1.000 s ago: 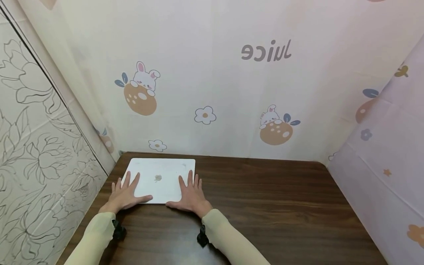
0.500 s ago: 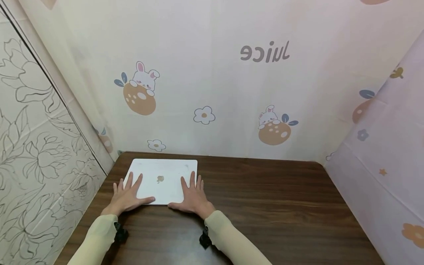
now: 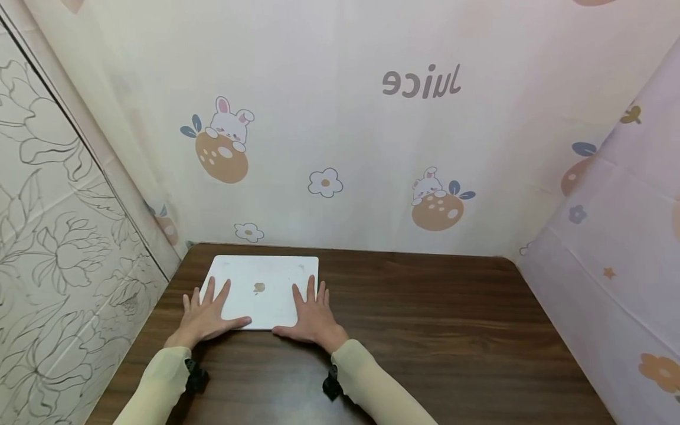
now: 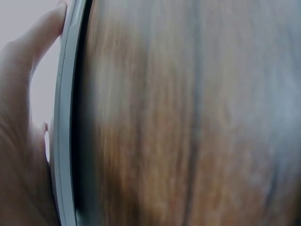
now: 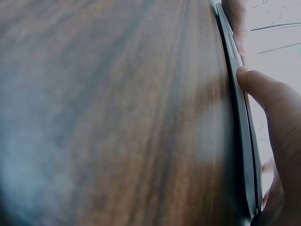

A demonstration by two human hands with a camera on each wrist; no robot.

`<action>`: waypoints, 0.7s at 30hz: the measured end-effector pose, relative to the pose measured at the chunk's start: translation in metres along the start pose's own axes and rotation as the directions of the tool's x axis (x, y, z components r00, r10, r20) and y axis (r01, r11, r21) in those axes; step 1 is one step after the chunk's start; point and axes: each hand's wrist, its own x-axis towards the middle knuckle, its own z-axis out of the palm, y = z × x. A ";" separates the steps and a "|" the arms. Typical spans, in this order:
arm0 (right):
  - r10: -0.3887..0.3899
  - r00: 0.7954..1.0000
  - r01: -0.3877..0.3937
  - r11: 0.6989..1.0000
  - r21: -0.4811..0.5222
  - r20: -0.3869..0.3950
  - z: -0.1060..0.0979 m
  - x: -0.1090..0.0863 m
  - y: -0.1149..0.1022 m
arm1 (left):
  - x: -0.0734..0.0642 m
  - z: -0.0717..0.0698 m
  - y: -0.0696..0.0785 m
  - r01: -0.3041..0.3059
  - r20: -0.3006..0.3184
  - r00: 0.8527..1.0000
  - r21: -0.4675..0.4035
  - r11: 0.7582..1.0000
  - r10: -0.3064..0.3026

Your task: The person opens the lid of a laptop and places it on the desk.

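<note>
A closed silver laptop [image 3: 260, 308] with an apple logo lies flat near the table's back left corner. My left hand [image 3: 204, 317] rests on its left side, fingers spread over the lid and thumb along the front. On the right side my right hand [image 3: 310, 320] lies the same way, fingers straight and apart, thumb at the front edge. In the left wrist view, the laptop's front edge [image 4: 66, 117] runs beside my left hand [image 4: 19, 94]. The right wrist view shows my right thumb [image 5: 263, 89] touching the edge, with part of the other hand [image 5: 236, 23] beyond.
The dark wood table [image 3: 425, 324] stretches to the right of the laptop. A curtain [image 3: 361, 141] printed with rabbits and flowers hangs behind it, with more patterned cloth on both sides. Each wrist wears a small black device [image 3: 198, 378].
Both hands and the laptop have shifted slightly to the right and a little nearer along the table. The hands have kept their spread pose on the lid.
</note>
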 end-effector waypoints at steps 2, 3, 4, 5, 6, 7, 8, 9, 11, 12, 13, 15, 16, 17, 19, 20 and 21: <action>-0.002 1.000 0.002 1.000 -0.002 -0.006 0.000 -0.001 0.000 | -0.001 0.000 0.001 0.000 0.003 1.000 -0.001 1.000 0.000; -0.002 1.000 0.002 1.000 -0.002 -0.011 0.000 -0.002 0.001 | -0.001 0.000 0.002 0.000 0.005 1.000 0.000 1.000 0.000; -0.001 1.000 0.001 1.000 -0.006 -0.011 0.000 -0.002 0.001 | -0.001 0.000 0.002 -0.001 0.007 1.000 -0.001 1.000 0.001; -0.002 1.000 0.002 1.000 -0.006 -0.015 0.000 -0.003 0.001 | -0.002 0.000 0.003 -0.001 0.009 1.000 -0.003 1.000 0.001; -0.001 1.000 0.001 1.000 -0.006 -0.016 0.000 -0.004 0.001 | -0.002 0.000 0.003 -0.001 0.010 1.000 -0.003 1.000 0.001; -0.002 1.000 0.001 1.000 -0.008 -0.017 -0.001 -0.004 0.001 | -0.003 0.000 0.004 -0.001 0.012 1.000 -0.005 1.000 0.001; -0.001 1.000 0.001 1.000 -0.006 -0.019 -0.001 -0.005 0.001 | -0.003 0.000 0.004 -0.001 0.012 1.000 -0.006 1.000 0.001; -0.002 1.000 0.002 1.000 -0.001 -0.021 -0.001 -0.005 0.002 | -0.003 0.000 0.005 0.000 0.012 1.000 -0.005 1.000 0.000; -0.003 1.000 0.003 1.000 0.012 -0.020 -0.001 -0.007 0.002 | -0.004 0.001 0.005 0.000 0.011 1.000 -0.007 1.000 0.000; -0.002 1.000 0.002 1.000 0.017 -0.017 -0.001 -0.007 0.003 | -0.004 0.001 0.006 0.000 0.010 1.000 -0.007 1.000 0.000; -0.002 1.000 0.003 1.000 0.020 -0.017 0.000 -0.007 0.004 | -0.004 0.002 0.006 -0.001 0.009 1.000 -0.007 1.000 0.001; -0.003 1.000 0.003 1.000 0.030 -0.015 0.001 -0.008 0.005 | -0.005 0.003 0.007 -0.002 0.008 1.000 -0.007 1.000 0.002; -0.002 1.000 0.003 1.000 0.031 -0.014 0.001 -0.008 0.006 | -0.005 0.003 0.008 -0.002 0.009 1.000 -0.007 1.000 0.002; -0.002 1.000 0.002 1.000 0.029 -0.011 0.001 -0.009 0.006 | -0.005 0.003 0.008 -0.001 0.009 1.000 -0.006 1.000 0.001; -0.003 1.000 0.003 1.000 0.027 -0.014 0.001 -0.009 0.007 | -0.006 0.004 0.009 0.001 0.012 1.000 -0.003 1.000 -0.001; -0.003 1.000 0.004 1.000 0.025 -0.013 0.001 -0.010 0.008 | -0.006 0.004 0.010 0.002 0.015 1.000 -0.005 1.000 -0.002; -0.003 1.000 0.003 1.000 0.023 -0.011 0.001 -0.010 0.008 | -0.006 0.004 0.010 0.004 0.017 1.000 -0.005 1.000 -0.004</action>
